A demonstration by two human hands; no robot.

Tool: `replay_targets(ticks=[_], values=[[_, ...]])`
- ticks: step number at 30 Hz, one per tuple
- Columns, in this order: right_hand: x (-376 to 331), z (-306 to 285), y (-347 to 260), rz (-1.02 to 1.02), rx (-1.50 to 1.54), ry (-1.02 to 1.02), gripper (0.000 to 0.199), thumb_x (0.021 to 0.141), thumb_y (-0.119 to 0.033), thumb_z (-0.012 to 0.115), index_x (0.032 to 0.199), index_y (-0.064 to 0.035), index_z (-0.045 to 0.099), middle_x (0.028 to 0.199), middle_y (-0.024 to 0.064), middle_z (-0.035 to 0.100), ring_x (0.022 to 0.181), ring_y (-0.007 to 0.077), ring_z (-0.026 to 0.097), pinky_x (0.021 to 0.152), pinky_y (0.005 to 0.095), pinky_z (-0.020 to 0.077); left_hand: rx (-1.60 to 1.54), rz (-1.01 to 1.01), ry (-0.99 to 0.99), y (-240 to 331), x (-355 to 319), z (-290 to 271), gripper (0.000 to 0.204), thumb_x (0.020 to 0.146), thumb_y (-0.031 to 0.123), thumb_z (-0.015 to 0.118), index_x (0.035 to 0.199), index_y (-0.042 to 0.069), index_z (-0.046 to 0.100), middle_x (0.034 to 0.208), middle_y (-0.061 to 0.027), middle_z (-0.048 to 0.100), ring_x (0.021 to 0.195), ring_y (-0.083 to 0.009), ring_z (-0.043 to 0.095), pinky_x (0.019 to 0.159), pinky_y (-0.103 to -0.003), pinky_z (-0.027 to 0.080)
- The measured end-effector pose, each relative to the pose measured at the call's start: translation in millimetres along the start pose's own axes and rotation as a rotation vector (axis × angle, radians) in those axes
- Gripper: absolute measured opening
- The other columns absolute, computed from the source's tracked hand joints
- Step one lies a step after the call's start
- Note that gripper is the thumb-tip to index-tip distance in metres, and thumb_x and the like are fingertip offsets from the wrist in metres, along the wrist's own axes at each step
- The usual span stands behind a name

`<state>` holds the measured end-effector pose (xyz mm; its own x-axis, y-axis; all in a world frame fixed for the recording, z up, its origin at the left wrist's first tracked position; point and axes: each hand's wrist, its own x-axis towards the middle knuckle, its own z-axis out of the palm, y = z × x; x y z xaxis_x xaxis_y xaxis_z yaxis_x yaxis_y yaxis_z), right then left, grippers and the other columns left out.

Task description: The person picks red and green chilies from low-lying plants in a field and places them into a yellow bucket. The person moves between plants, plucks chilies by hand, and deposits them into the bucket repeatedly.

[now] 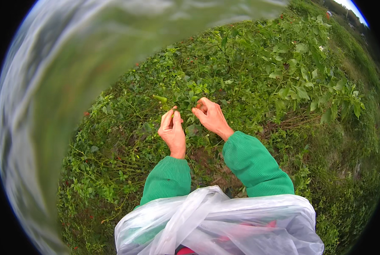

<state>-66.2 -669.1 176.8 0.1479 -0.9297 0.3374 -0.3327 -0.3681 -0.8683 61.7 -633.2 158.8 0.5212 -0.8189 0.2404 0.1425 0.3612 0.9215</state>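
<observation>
My left hand [173,132] is closed in a pinch, thumb against fingers, at the stem end of a green chili pepper [160,98]. The pepper points up and to the left, just beyond my fingertips. Close by on the right, my right hand [212,117] has its fingers curled together among the leaves of a pepper plant [192,91]. Whatever that hand grips is hidden behind the fingers. Both hands are bare, below green ribbed sleeves.
Dense pepper plants spread all around, with small red peppers [86,114] dotted among them. A taller leafy plant [300,80] stands at the right. Translucent plastic [249,219] is gathered across my front. Blurred clear plastic [41,97] covers the left and upper view.
</observation>
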Motion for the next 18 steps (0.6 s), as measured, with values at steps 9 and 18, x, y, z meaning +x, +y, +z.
replay_targets(ticks=[9,18], values=[[0,13,8,-0.255,-0.281,-0.134,0.016,0.088,-0.02,0.056,0.09,-0.0043,0.057,0.048,0.014,0.045,0.04,0.0269,0.041,0.043,0.0397,0.0321,-0.511,-0.279,-0.147,78,50,-96,0.02,0.098,0.018,0.043,0.107,0.003,0.053,0.095,-0.006,0.06,0.07,-0.0097,0.05,0.046,-0.02,0.037],[1,15,15,-0.475,-0.352,-0.164,0.007,0.078,-0.016,0.062,0.08,-0.0093,0.06,0.057,0.0119,0.056,0.055,0.0318,0.056,0.049,0.0426,0.0412,0.572,-0.107,-0.654,32,44,-52,0.01,0.086,0.007,0.059,0.094,0.001,0.061,0.068,0.0048,0.049,0.06,-0.0039,0.038,0.054,-0.021,0.033]])
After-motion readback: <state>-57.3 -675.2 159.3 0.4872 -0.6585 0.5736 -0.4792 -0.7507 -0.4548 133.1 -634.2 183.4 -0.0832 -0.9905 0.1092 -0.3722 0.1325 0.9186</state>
